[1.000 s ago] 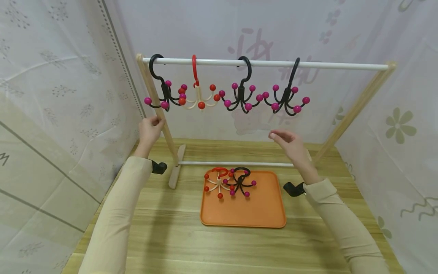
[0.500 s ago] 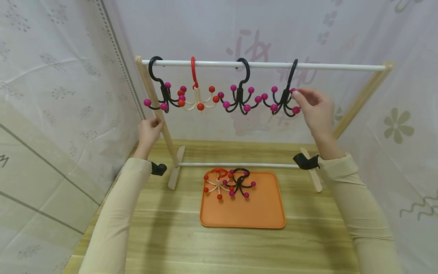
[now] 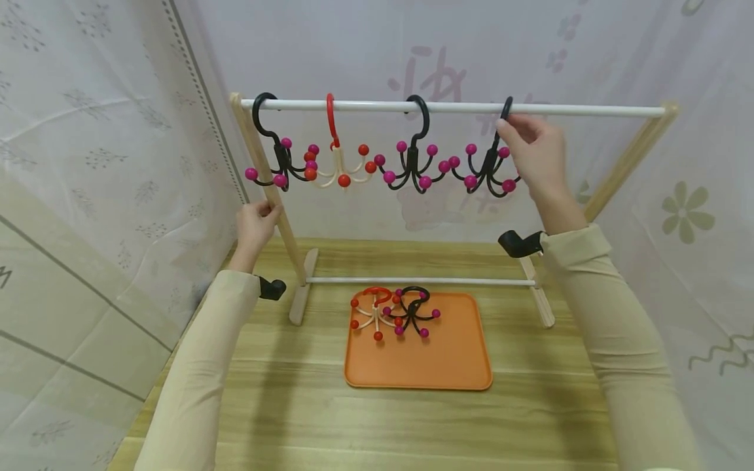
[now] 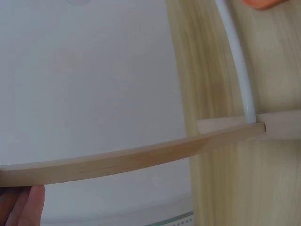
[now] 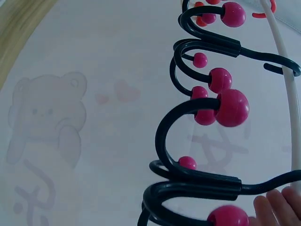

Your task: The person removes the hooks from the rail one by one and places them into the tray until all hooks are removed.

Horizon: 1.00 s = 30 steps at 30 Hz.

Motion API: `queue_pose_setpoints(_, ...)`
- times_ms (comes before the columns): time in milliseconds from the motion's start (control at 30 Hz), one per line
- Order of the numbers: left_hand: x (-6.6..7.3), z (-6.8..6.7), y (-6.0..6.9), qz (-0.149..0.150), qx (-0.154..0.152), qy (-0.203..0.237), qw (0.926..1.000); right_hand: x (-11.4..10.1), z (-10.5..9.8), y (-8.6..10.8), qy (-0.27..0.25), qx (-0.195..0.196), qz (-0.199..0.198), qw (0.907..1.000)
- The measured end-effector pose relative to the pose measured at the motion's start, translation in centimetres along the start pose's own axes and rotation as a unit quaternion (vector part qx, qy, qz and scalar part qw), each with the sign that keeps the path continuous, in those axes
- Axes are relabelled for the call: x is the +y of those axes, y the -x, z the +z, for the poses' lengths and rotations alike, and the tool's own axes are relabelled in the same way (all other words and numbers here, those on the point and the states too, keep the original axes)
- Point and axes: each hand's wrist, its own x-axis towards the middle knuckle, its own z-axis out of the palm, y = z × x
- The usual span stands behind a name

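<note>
The rightmost black hanger with magenta balls (image 3: 489, 165) hangs from the white rail (image 3: 589, 110). My right hand (image 3: 538, 154) pinches its hook just below the rail; in the right wrist view the fingers (image 5: 277, 207) lie beside the hook's stem. My left hand (image 3: 256, 229) grips the rack's left wooden post (image 3: 287, 229), low in its upper half; the left wrist view shows fingertips (image 4: 33, 202) against that post (image 4: 117, 162). Further left on the rail hang another black hanger (image 3: 413, 163), a red-hooked cream one (image 3: 338, 163) and a black one (image 3: 282, 160).
On the table stands an orange tray (image 3: 418, 366) in front of the lower bar. At its back left lie a red-hooked cream hanger (image 3: 376, 315) and a black hanger (image 3: 413, 313), close together. The rack's right post (image 3: 627, 160) is beyond my right hand. Patterned curtains surround the table.
My right hand has moved up and to the right, past the rightmost hanger's balls, and has taken hold of its hook. The left hand has stayed on the post.
</note>
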Motion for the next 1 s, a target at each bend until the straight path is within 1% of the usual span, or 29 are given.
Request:
queue_pose_setpoints(67,0.0,0.0,0.0,0.001,0.001,-0.004,1.0000,0.0,0.3,-0.2,-0.013,-0.015,0.011,0.9997)
queue_pose_setpoints(167,0.1,0.0,0.0,-0.001,-0.001,-0.007,1.0000,0.1,0.5,-0.4,-0.026,-0.026,0.023,0.9991)
queue_pose_setpoints(367,0.0,0.0,0.0,-0.005,0.003,-0.009,0.9999,0.2,0.2,-0.4,-0.072,-0.019,0.028,0.9968)
queue_pose_setpoints(467,0.0,0.0,0.0,-0.004,0.005,-0.006,1.0000,0.2,0.0,-0.3,-0.084,-0.013,0.026,0.9960)
queue_pose_setpoints(600,-0.1,0.0,0.0,0.001,0.004,-0.009,0.9999,0.2,-0.5,-0.4,-0.066,0.009,0.015,0.9976)
queue_pose_setpoints(767,-0.1,0.0,0.0,-0.007,-0.001,-0.004,1.0000,0.5,-1.3,-0.6,-0.029,0.029,0.005,0.9991)
queue_pose_setpoints(900,0.0,0.0,0.0,-0.002,-0.002,-0.001,1.0000,0.4,-1.8,-0.7,-0.001,0.032,0.003,0.9995)
queue_pose_setpoints(1000,0.1,0.0,0.1,0.003,-0.002,-0.004,1.0000,0.2,-2.0,-0.8,0.005,0.032,0.007,0.9994)
